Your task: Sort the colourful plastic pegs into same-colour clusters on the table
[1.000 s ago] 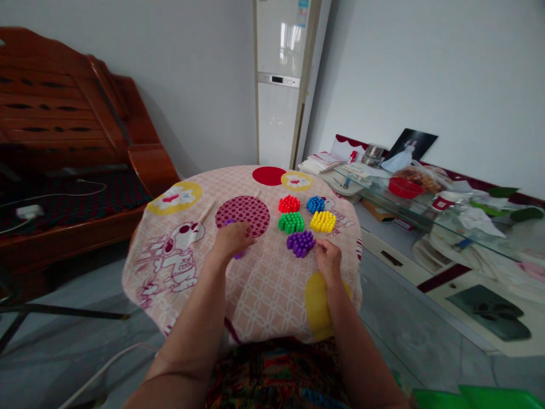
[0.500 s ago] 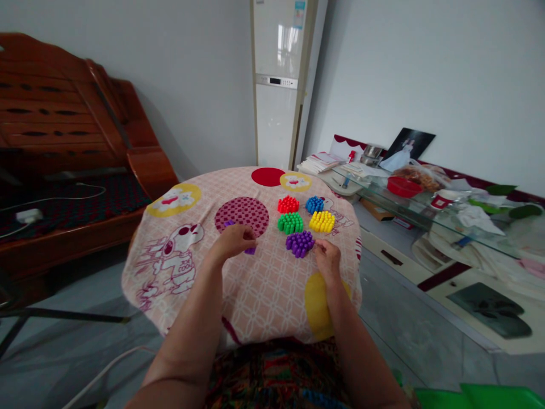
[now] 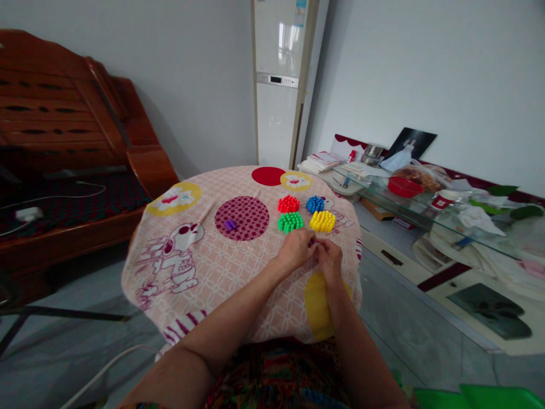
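Observation:
My left hand reaches across the table, its fingers pinched against those of my right hand, which is closed too. A bit of a small purple peg shows where the fingertips meet. The cluster of purple pegs is hidden behind my left hand. Just beyond the hands stand tight clusters of green pegs, yellow pegs, red pegs and blue pegs. A few loose purple pegs lie farther left, on the checkered circle of the cloth.
A patterned tablecloth covers the round table. To the right is a glass-topped cabinet with papers, a red bowl and a paper cup. A wooden bench stands at left, a tall white appliance behind.
My left hand has moved right from the checkered circle to meet my right hand, covering the purple cluster. The loose purple pegs at left are now uncovered. My right hand has barely moved.

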### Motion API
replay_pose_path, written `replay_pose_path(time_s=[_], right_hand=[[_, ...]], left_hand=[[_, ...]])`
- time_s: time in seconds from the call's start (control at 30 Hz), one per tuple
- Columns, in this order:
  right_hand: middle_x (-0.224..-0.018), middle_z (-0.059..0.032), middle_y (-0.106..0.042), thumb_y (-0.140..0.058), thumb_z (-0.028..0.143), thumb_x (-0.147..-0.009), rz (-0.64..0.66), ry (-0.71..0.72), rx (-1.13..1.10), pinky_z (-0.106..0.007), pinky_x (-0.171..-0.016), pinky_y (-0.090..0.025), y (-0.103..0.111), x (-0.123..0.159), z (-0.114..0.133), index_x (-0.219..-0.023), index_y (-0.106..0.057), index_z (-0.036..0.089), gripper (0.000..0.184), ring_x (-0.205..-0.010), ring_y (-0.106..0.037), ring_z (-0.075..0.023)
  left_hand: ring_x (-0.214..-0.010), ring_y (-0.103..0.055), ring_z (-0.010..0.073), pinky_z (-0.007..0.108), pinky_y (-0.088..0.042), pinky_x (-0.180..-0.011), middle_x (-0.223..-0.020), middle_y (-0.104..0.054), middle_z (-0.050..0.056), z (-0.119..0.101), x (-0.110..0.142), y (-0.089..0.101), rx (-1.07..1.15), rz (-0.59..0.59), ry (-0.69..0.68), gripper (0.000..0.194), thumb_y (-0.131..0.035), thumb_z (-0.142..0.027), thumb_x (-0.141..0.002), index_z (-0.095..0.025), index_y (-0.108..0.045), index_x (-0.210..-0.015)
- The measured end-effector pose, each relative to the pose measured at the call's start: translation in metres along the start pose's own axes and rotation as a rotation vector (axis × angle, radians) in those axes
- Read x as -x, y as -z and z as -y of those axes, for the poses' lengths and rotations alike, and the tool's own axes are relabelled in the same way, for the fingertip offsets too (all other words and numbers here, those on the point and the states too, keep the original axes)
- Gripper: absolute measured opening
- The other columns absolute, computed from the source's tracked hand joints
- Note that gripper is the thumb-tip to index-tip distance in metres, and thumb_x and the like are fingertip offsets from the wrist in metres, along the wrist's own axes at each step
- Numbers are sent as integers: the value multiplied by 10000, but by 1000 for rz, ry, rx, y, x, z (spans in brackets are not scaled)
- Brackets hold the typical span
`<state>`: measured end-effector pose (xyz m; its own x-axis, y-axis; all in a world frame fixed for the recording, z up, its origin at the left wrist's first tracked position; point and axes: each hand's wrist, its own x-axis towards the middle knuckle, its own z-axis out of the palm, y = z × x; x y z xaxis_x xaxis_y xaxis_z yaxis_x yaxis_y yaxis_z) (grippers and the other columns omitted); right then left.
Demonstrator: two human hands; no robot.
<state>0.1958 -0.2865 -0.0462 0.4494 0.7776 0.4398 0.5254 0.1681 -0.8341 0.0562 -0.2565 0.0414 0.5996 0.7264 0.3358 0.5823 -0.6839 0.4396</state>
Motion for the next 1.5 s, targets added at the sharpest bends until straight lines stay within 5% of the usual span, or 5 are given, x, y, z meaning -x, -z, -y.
replay_pose_path(time_s=[0.3, 0.83, 1.07, 1.2, 1.5], right_hand=[[-832, -85, -743, -460, 276, -730, 3, 13, -5, -319, -729, -494, 2, 0, 8, -842, -740, 157, 324, -740, -640, -220], [-871, -84, -745, -473, 298, -752, 23, -23, 14, -316, -752, -497, 1, -1, 2, -893, -745, 159, 337, -781, -657, -217], [-844, -63, -742, -466, 285, -755, -8, -50, 21, -296, -717, -504, -2, 0, -1, -916, -744, 147, 350, -742, -650, -192], [-832, -60, -739, -467, 291, -753, -7, -42, 25, -288, -699, -500, -2, 0, 0, -897, -742, 153, 340, -733, -645, -189], [-816, -64, -725, -472, 314, -757, 4, -51, 9, -278, -655, -497, -3, 0, -5, -906, -739, 147, 348, -717, -643, -186]], left_hand=[[-874, -632, 205, 296, -489, -757, -945, -674, 108, -2, -3, -22, -103, 10, 30, 228, -456, -218, -878, -148, -666, -937], [-823, -609, 190, 283, -461, -730, -886, -660, 101, 5, 3, -19, 14, -62, 11, 162, -501, -215, -866, -152, -650, -858], [-936, -618, 222, 296, -457, -804, -1042, -661, 110, 88, 7, 49, -76, -382, 449, 206, -533, -243, -849, -159, -647, -998], [-1084, -565, 311, 391, -444, -863, -1162, -612, 157, 152, 29, 77, -152, -363, 809, 317, -564, -315, -849, -131, -587, -1105], [-876, -640, 251, 320, -461, -738, -822, -689, 108, 174, 30, 63, -41, -276, 777, 112, -638, -234, -762, -139, -625, -820]])
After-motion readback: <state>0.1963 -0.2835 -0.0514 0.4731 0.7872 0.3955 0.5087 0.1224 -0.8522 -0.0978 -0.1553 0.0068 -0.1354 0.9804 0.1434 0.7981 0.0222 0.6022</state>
